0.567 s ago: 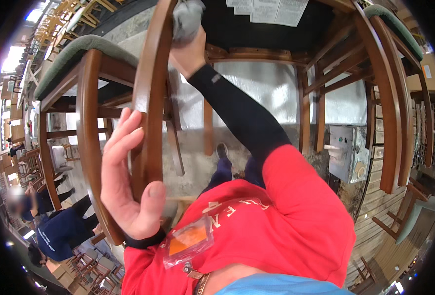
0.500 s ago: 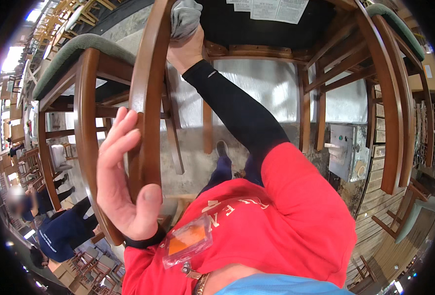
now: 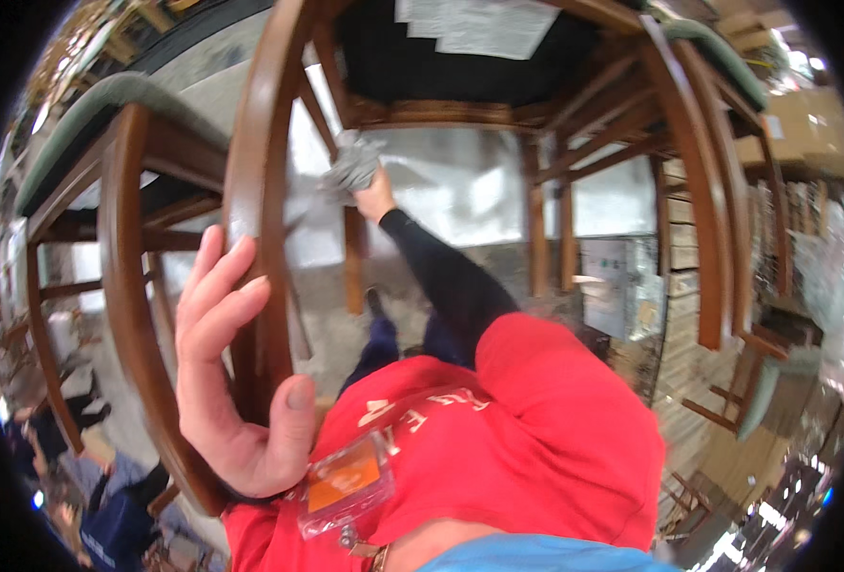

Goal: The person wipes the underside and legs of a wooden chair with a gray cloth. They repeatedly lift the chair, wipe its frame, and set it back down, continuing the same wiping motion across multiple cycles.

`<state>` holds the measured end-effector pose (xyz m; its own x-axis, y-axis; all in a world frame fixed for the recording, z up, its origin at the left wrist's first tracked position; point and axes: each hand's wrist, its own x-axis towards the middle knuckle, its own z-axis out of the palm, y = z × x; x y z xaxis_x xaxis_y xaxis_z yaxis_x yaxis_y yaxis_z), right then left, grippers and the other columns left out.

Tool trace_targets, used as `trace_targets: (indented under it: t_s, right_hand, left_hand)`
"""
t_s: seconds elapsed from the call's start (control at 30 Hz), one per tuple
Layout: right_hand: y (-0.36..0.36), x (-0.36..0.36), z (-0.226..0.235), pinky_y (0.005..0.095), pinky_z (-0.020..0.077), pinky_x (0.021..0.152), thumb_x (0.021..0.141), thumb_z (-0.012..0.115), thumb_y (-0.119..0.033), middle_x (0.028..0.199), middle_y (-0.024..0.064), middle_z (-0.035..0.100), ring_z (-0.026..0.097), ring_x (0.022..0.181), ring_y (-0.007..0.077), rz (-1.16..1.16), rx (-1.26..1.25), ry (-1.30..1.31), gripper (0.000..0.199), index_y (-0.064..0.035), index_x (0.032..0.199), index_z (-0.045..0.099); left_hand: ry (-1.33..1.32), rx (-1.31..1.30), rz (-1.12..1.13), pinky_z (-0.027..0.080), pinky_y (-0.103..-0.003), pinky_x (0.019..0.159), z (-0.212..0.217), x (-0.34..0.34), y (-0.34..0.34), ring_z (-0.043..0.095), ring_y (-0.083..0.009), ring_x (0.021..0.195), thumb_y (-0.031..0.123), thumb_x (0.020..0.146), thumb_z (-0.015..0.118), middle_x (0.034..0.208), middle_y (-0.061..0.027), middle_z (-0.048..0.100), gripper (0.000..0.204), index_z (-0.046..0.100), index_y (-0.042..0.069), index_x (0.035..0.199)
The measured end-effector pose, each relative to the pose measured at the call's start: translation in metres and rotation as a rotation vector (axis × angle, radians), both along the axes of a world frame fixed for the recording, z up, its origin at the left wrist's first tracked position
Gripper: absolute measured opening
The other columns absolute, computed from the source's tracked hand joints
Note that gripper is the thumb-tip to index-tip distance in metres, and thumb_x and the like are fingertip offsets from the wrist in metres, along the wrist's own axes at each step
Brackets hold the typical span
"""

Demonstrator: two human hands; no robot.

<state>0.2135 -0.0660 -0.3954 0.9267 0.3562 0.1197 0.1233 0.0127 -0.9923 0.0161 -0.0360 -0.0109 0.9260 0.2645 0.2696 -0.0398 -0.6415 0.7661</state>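
A wooden chair with a dark underside (image 3: 365,71) and pale paper labels (image 3: 484,27) stands tilted up in front of me. My left hand (image 3: 236,381) is closed around its brown near-left leg (image 3: 262,143), fingers along one side and thumb on the other. My right hand (image 3: 374,198) reaches under the chair, bunching a grey cloth (image 3: 353,164). The cloth lies against a thinner leg below the seat frame; its exact contact is blurred.
Green-cushioned chairs stand close on the left (image 3: 126,95) and right (image 3: 718,57). A grey control box (image 3: 617,286) is beyond the right legs, near wooden slats (image 3: 679,381). Cardboard boxes (image 3: 813,133) are at far right. A person in dark blue (image 3: 122,524) is at lower left.
My right hand and the cloth have moved from the upper near-left leg down and inward to a thinner leg. My left hand stays on its leg. The whole view has shifted.
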Motion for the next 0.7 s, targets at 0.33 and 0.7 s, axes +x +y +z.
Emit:
trace_targets:
  t_s: [0.33, 0.7]
  right_hand:
    - [-0.273, 0.073, 0.139, 0.0428, 0.0354, 0.112, 0.091, 0.067, -0.014, 0.139, 0.0201, 0.053, 0.049, 0.13, 0.031, -0.891, 0.022, -0.234, 0.049, 0.0068, 0.133, 0.051]
    - [-0.3, 0.188, 0.088, 0.048, 0.0388, 0.107, 0.08, 0.078, -0.021, 0.131, 0.0293, 0.053, 0.051, 0.122, 0.0415, -0.795, -0.249, -0.489, 0.063, 0.0091, 0.127, 0.049]
  left_hand:
    - [0.003, -0.019, 0.012, 0.025, -0.051, 0.117, 0.0, 0.008, -0.013, 0.032, -0.0438, 0.145, 0.037, 0.096, 0.057, 0.141, -0.0251, 0.051, 0.054, 0.051, -0.004, 0.13]
    - [0.062, 0.057, 0.069, 0.02, -0.05, 0.12, 0.002, -0.001, -0.017, 0.03, -0.0403, 0.147, 0.033, 0.1, 0.048, 0.145, -0.0255, 0.048, 0.047, 0.049, 0.002, 0.135]
